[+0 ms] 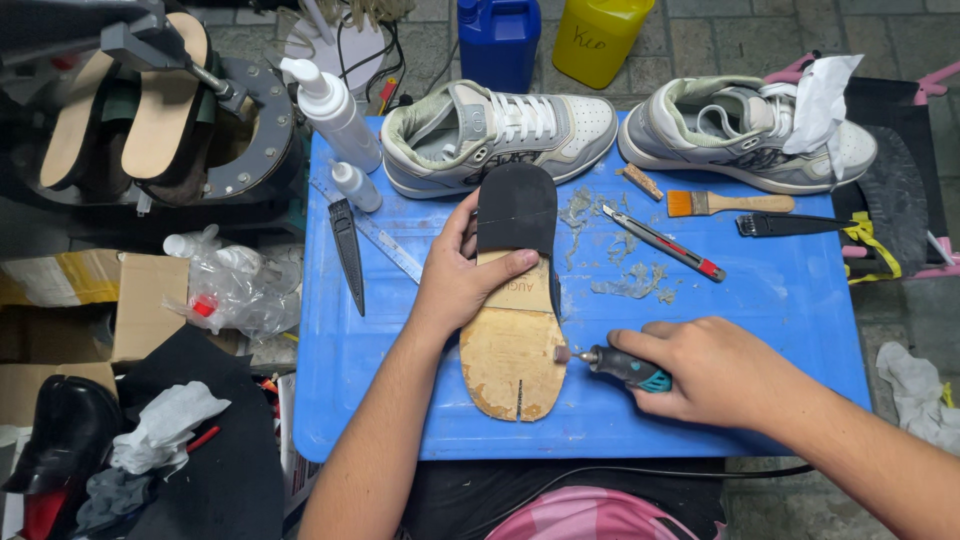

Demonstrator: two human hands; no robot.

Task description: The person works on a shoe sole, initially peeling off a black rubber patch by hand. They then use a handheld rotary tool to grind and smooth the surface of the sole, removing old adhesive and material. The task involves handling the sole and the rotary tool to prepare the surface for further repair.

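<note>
Left hand (455, 285) clamps the shoe sole (513, 340) on the blue board (760, 300); right hand (710, 370) grips a rotary tool (620, 366) against its edge. Far off stand a blue jug (498, 38) and a yellow canister (598, 38).

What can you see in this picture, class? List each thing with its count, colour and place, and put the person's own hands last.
shoe sole: 1, tan with a black heel, centre of the board
rotary tool: 1, dark with teal, tip at the sole's right edge
work board: 1, blue, under everything
sneakers: 2, white and grey, along the far edge
brush: 1, wooden with orange bristles, far right
utility knife: 1, grey and red, right of the sole
squeeze bottles: 2, white, far left corner
jugs: 2, blue and yellow, on the floor beyond
left hand: holds the sole down
right hand: grips the rotary tool
</note>
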